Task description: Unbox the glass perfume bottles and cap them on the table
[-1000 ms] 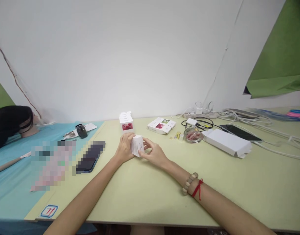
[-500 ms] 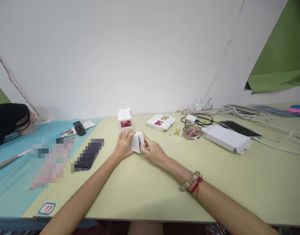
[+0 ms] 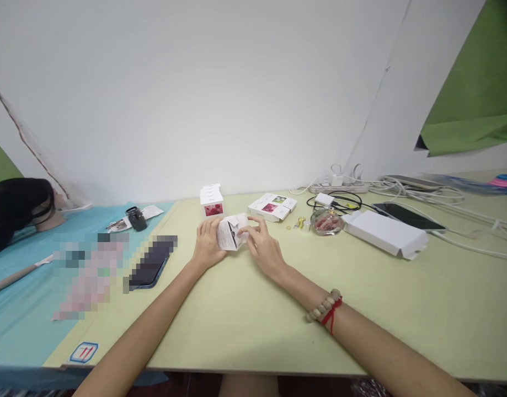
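A small white carton (image 3: 226,237) with fine print on its side is held just above the table. My left hand (image 3: 207,242) wraps round its left side. My right hand (image 3: 263,248) is at the other end, thumb and fingers closed on a flap there. That end stands partly open, and something dark shows inside; I cannot make out what it is. Just behind my hands stands a row of similar white boxes (image 3: 212,199) with red berry pictures.
Behind on the right lie flattened white cartons (image 3: 271,207), small gold pieces (image 3: 300,222), a clear glass jar (image 3: 326,223), a plain white box (image 3: 385,234), a tablet (image 3: 408,216) and cables. On the left are a phone (image 3: 151,264), a dark jar (image 3: 136,218) and a blue cloth (image 3: 25,309).
The carton has turned, and its flaps at the right end have spread wider. My right hand's fingers have risen to the upper edge of that end.
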### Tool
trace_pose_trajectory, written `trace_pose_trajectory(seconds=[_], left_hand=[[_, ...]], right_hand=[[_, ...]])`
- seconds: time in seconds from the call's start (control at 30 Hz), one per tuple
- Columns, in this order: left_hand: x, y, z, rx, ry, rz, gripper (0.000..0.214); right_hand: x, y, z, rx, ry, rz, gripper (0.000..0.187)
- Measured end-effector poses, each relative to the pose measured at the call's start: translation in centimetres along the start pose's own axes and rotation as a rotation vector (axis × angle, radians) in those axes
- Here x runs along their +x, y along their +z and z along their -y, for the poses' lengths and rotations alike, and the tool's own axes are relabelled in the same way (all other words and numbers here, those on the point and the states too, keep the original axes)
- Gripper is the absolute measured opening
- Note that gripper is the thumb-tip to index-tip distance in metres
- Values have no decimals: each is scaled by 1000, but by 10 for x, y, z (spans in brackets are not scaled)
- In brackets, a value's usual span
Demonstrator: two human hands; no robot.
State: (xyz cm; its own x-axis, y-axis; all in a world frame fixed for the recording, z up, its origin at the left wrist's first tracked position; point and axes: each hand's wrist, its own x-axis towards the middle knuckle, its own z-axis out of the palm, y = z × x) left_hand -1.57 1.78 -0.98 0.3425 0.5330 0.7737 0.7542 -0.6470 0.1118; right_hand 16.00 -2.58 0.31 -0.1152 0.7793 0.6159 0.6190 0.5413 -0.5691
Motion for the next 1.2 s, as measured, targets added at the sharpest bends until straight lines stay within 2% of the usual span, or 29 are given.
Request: trace_pose_trajectory(seconds=[0.1,0.23,0.47,0.8,1.03,1.2], left_hand=[[0,-3,0,-20,-49,-9,65],[0,-3,2,-19,-17,7,64],[0,0,2,44,102,26,60],[0,0,0,78,83,41,63],[0,0,0,101,61,59,65],[-1,1,1,84,70,45,67]], right_hand=[[1,1,-3,-44,53,20,19],[0,3,-1,-78,101,6,26],[-1,3,1,-154,88,-35,34],[-3,5,4,-209,8,0,22],[-2,5,0,-253,18,3,23],[1,2,-8,-264,38,-44,29]])
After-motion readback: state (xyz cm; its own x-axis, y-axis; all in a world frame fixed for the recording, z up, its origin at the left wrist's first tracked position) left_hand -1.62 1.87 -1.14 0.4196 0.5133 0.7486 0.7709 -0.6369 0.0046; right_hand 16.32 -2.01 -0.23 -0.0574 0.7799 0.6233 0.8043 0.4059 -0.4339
